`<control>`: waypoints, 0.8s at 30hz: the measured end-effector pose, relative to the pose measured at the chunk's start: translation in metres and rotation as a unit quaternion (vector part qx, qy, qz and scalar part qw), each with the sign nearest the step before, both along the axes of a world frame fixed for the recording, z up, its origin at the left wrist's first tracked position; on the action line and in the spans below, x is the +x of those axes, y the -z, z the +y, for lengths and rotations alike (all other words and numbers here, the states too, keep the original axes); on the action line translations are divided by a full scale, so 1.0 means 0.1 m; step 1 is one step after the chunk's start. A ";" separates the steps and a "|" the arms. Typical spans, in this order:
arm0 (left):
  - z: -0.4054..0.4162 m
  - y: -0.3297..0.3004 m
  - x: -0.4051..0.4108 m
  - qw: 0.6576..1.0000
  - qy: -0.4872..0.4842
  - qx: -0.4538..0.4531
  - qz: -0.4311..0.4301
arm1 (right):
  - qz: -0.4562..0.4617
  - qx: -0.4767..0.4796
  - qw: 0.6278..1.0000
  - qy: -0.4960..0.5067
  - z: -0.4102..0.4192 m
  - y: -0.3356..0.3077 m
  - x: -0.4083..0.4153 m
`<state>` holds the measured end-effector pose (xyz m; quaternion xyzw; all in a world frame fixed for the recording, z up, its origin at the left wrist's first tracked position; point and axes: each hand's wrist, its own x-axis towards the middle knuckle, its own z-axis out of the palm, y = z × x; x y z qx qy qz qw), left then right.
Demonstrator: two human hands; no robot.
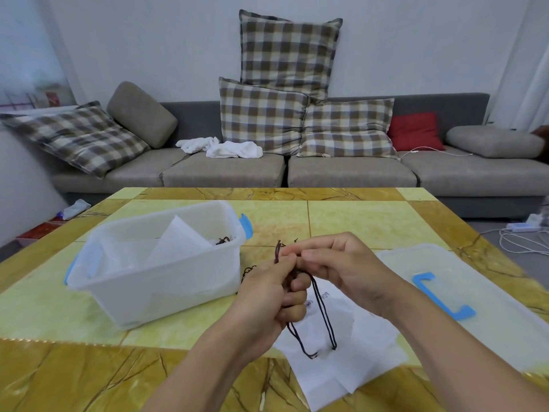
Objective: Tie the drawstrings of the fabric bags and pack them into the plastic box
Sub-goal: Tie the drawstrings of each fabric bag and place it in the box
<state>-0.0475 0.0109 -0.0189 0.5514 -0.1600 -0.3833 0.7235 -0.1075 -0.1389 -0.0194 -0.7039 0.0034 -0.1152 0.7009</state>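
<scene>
- A white fabric bag is laid flat on the yellow marble-patterned table, nearest the viewer, partly under the hands.
- Its dark drawstrings are pinched at their upper ends by the left hand and the right hand, fingertips pressed together (the cords hang in loops down to the bag).
- A translucent lid with a blue handle is seen at right.
- The plastic box, left of the hands, is seen holding another white bag.
- A grey sofa with checked cushions is seen beyond.

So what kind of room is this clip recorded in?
Most likely a home living room: a long grey fabric sofa with checked brown-and-cream cushions stands against the wall, and the person works at a low yellow marble-patterned table in front of it.
</scene>
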 end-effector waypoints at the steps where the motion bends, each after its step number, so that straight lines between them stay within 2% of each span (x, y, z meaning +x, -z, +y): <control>1: 0.01 0.01 0.02 1.000 0.005 0.000 -0.004 | -0.003 -0.032 0.999 0.009 0.00 -0.01 0.00; 7: 0.03 0.08 0.09 0.999 0.044 0.013 -0.008 | -0.015 -0.236 0.965 0.114 0.02 0.01 0.04; 9: 0.02 0.10 0.13 0.999 0.038 -0.010 0.011 | -0.040 -0.258 0.948 0.182 0.02 0.02 0.07; 10: 0.01 0.10 0.16 0.999 0.025 -0.028 0.027 | -0.047 -0.234 0.947 0.215 0.02 0.01 0.07; 12: 0.02 0.09 0.22 0.994 -0.009 -0.076 0.073 | -0.031 -0.108 0.970 0.218 -0.03 -0.01 0.05; 14: 0.05 0.08 0.30 0.985 -0.038 -0.122 0.116 | 0.013 0.033 0.991 0.130 -0.07 -0.02 0.01; 15: 0.07 0.06 0.32 0.981 -0.044 -0.137 0.128 | 0.036 0.053 0.994 0.088 -0.08 -0.02 -0.02; 18: 0.12 0.02 0.35 0.975 -0.022 -0.155 0.156 | 0.085 0.000 0.996 0.019 -0.01 0.02 -0.09; 20: 0.14 -0.01 0.33 0.977 0.002 -0.152 0.147 | 0.100 -0.026 0.994 0.018 0.02 0.03 -0.09; 22: 0.15 -0.03 0.32 0.989 0.004 -0.124 0.085 | 0.104 -0.052 0.993 0.028 0.03 0.03 -0.09; 24: 0.14 -0.02 0.31 0.997 -0.013 -0.081 -0.014 | 0.103 -0.047 0.993 0.018 0.02 0.03 -0.08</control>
